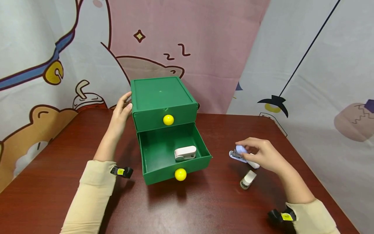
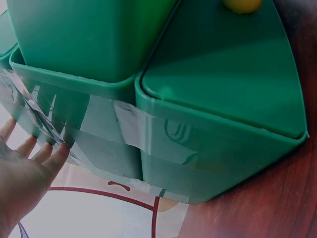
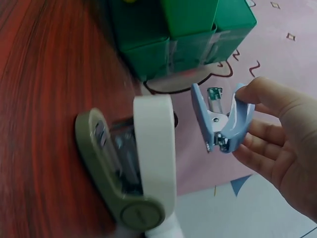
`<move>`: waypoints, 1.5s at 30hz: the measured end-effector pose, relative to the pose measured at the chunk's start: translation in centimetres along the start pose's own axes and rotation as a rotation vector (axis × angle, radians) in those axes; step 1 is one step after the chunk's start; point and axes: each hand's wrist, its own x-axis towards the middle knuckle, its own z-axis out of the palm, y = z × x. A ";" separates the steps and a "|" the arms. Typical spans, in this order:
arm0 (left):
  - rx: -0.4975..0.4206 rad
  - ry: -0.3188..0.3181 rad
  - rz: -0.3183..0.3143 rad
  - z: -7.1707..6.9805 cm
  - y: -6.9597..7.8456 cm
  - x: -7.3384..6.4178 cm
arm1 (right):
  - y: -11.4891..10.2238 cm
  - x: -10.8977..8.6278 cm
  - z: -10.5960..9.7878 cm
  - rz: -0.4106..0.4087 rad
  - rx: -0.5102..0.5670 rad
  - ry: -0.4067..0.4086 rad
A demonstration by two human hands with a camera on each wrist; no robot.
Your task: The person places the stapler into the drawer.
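1. green plastic two-drawer box, lower drawer pulled out, holding a white stapler.
2. left hand flat against box side, fingers straight.
3. right hand pinching pale blue stapler above red-brown wooden table, jaws agape.

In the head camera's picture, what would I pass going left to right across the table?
Left hand → green plastic drawer box → white stapler in the open lower drawer → pale blue stapler → right hand.

Dark reddish wood-grain desk, glossy under even light. Behind it hang cartoon-printed cloth backdrops: a pink centre panel, pale grey panels either side.
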 end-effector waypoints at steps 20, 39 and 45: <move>0.009 -0.010 -0.016 0.5 2.4 -0.9 | -5.3 3.3 0.2 -0.231 0.047 0.236; 0.015 -0.009 -0.012 0.6 2.2 -0.8 | -10.0 6.1 1.6 -0.280 0.168 0.242; 0.013 -0.012 -0.013 0.7 2.2 -0.8 | -12.8 7.0 1.5 -0.337 0.185 0.238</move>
